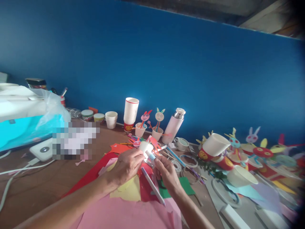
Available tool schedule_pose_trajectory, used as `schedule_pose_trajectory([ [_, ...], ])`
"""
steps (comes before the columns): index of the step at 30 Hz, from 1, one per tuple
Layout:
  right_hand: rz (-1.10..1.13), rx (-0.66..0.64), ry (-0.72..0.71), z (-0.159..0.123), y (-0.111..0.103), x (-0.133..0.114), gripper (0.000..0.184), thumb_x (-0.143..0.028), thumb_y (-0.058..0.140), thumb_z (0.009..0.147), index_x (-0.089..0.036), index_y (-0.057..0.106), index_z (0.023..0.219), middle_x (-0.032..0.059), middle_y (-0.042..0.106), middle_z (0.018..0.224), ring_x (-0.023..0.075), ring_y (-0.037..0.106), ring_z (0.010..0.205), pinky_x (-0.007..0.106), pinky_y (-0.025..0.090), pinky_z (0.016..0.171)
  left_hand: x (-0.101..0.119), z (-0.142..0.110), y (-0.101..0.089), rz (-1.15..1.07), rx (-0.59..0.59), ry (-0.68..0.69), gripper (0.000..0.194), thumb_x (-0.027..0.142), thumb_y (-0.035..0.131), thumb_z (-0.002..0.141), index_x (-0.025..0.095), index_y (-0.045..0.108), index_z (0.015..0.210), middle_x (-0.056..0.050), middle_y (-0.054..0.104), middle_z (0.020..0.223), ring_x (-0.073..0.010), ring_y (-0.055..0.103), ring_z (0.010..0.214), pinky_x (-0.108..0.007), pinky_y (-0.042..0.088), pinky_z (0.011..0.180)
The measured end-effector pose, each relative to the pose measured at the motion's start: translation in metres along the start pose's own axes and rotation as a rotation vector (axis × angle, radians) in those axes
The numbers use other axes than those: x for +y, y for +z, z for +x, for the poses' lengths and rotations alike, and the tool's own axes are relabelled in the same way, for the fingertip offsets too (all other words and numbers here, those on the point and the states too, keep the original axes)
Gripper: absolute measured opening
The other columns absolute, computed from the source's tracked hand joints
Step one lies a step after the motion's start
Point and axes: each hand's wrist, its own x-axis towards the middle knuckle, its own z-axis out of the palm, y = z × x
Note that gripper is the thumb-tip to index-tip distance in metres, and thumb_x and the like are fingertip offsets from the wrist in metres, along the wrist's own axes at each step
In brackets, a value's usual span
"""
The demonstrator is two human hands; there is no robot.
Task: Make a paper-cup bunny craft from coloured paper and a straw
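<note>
In the middle of the head view, my left hand [127,164] has its fingers closed around a small white paper cup [145,146], which is tilted. My right hand [166,170] pinches a short white-and-blue tube that looks like a glue stick [151,155], its end against or very near the cup's side. Which of the two I cannot tell. Below the hands lie a white-and-purple marker [152,185] and a yellow paper sheet [127,188] on pink paper [128,214]. Red paper [89,176] and green paper [187,186] lie to either side.
Paper-cup figures with a pink head [145,117] and a cream head [159,116] stand near the blue wall, between stacked cups [131,111] and a thermos [173,126]. Tape rolls [176,165], cups [241,176] and more figures crowd the right. A cabled white device [42,149] lies left.
</note>
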Motion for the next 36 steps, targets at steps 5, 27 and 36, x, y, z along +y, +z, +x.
schedule_pose_trajectory([
  [5,0.023,0.003,0.036,-0.001,0.001,-0.006,0.035,-0.05,0.051,0.078,-0.017,0.047,0.066,-0.0053,0.048,0.044,0.0074,0.037,0.037,0.02,0.029,0.04,-0.005,0.003,0.005,-0.245,0.031,-0.239,0.02,0.017,0.043,0.081,0.017,0.062,0.075,-0.003,0.06,0.076,-0.0132,0.059,0.069,-0.023,0.048,0.065],
  [27,-0.729,0.014,0.004,0.007,-0.038,-0.021,0.032,-0.037,0.038,0.087,-0.018,0.058,0.07,0.0004,0.058,0.057,0.0144,0.055,0.054,0.022,0.035,0.052,-0.005,0.017,-0.004,-1.014,0.015,-0.967,0.022,0.033,0.063,0.068,0.011,0.061,0.07,-0.004,0.066,0.063,-0.0176,0.065,0.057,-0.022,0.047,0.052],
  [36,-1.367,0.153,0.067,0.004,-0.046,-0.032,0.026,-0.033,0.035,0.087,-0.02,0.058,0.083,0.0073,0.067,0.072,0.0224,0.063,0.069,0.026,0.033,0.054,-0.01,0.013,0.0,-1.027,0.016,-0.988,0.021,0.032,0.061,0.068,0.012,0.059,0.073,-0.005,0.067,0.063,-0.0202,0.066,0.058,-0.025,0.047,0.054],
])
